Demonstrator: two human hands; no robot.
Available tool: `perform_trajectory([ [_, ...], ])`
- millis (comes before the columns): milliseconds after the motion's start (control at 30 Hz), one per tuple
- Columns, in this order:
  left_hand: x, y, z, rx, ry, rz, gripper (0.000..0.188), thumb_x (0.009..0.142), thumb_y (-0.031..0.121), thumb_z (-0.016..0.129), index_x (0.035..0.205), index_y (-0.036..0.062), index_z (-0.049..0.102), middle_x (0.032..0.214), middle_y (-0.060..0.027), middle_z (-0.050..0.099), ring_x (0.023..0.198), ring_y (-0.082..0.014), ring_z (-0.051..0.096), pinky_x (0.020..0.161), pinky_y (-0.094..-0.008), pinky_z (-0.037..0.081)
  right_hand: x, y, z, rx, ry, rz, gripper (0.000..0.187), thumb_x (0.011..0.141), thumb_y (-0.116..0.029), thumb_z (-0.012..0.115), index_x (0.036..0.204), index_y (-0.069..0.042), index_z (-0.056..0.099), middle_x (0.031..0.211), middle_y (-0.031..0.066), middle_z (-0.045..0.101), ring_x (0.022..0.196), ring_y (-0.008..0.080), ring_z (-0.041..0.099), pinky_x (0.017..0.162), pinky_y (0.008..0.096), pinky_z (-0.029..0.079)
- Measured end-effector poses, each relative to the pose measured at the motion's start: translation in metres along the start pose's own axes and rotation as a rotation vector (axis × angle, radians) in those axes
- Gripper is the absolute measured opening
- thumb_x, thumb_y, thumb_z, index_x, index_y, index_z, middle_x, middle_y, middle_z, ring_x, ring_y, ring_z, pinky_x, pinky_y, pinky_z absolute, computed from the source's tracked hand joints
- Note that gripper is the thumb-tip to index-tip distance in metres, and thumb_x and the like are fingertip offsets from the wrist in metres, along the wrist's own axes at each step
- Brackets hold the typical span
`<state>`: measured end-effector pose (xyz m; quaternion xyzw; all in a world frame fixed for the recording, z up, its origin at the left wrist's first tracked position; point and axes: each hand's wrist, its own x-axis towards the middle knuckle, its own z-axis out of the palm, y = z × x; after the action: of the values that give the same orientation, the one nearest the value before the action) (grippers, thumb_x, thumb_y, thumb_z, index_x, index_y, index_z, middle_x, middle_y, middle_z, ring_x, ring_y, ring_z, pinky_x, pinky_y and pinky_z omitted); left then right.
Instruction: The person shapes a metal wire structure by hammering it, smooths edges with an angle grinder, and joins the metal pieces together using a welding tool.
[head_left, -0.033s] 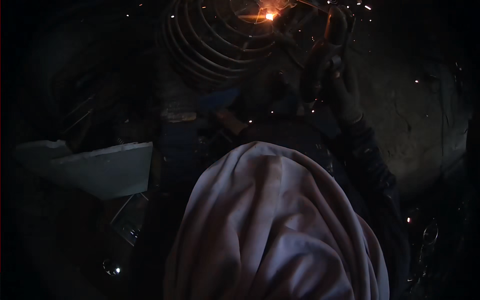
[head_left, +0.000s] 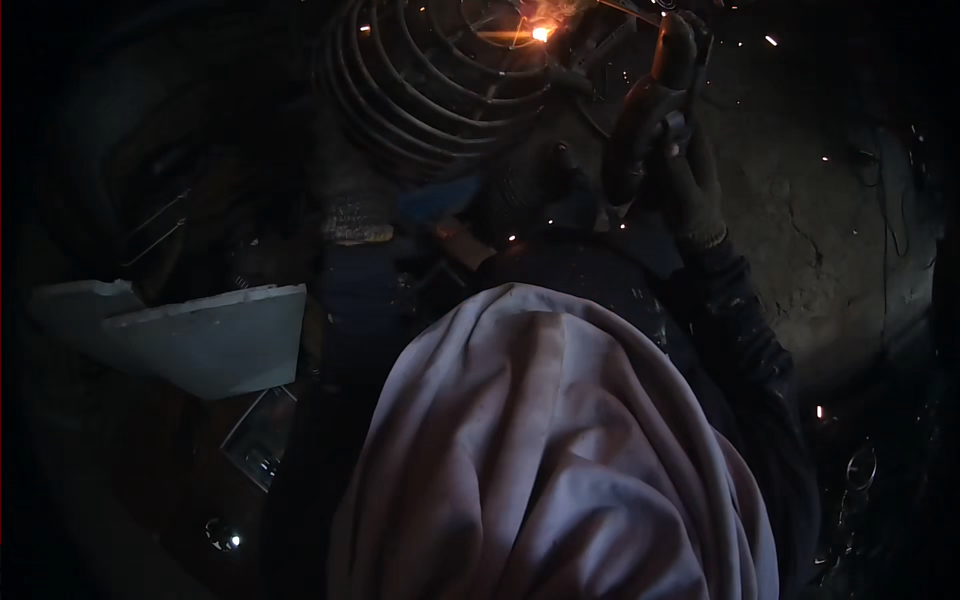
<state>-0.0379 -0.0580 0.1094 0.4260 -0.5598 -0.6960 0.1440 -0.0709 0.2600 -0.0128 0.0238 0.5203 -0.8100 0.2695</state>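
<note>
My gloved right hand [head_left: 690, 185] is closed around a dark electrode holder [head_left: 650, 110] at the upper right. A thin rod [head_left: 628, 10] runs leftward from its top, partly beyond the picture's edge. Left of it, an orange-white glow with smoke burns at the round wire cage [head_left: 430, 130], made of curved metal rings. My gloved left hand [head_left: 350, 205] is by the lower left side of this cage. Only its cuff and back show faintly; darkness hides the fingers and whether they touch the cage. A dark blue sleeve leads down from it.
Pale broken boards [head_left: 210, 340] stand at the left, above a small thin-edged frame [head_left: 260, 440]. A pale draped cloth [head_left: 550, 440] covers the lower middle. Sparks scatter over the cracked grey floor [head_left: 800, 240] at right. A wire loop [head_left: 860, 467] lies lower right.
The scene is slightly brighter, and the sparks have shifted. Both hands and the wire cage look nearly unmoved.
</note>
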Motion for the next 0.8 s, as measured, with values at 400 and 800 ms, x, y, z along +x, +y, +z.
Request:
perform_trajectory([
  [400,-0.006,0.003,0.005,-0.065,-0.002,-0.049,0.063,0.098,0.057,0.048,0.14,0.01,0.051,0.14,-0.0089,0.057,0.123,-0.0285,0.057,0.104,-0.0419,0.047,-0.012,-0.065,0.022,-0.103,0.022,-0.078,0.05,0.096,-0.026,0.067,0.135,-0.004,0.045,0.109,0.0066,0.062,0.087,0.0106,0.06,0.071,0.0244,0.05],
  [800,-0.026,-0.013,-0.009,-0.153,0.129,-0.069,0.066,0.096,0.063,0.049,0.143,0.0169,0.049,0.151,-0.0076,0.047,0.132,-0.0325,0.05,0.105,-0.0537,0.047,-0.029,-0.015,0.009,-0.258,-0.072,-0.123,0.052,0.096,-0.035,0.066,0.13,0.001,0.05,0.105,0.0074,0.064,0.09,0.0141,0.06,0.08,0.0298,0.05],
])
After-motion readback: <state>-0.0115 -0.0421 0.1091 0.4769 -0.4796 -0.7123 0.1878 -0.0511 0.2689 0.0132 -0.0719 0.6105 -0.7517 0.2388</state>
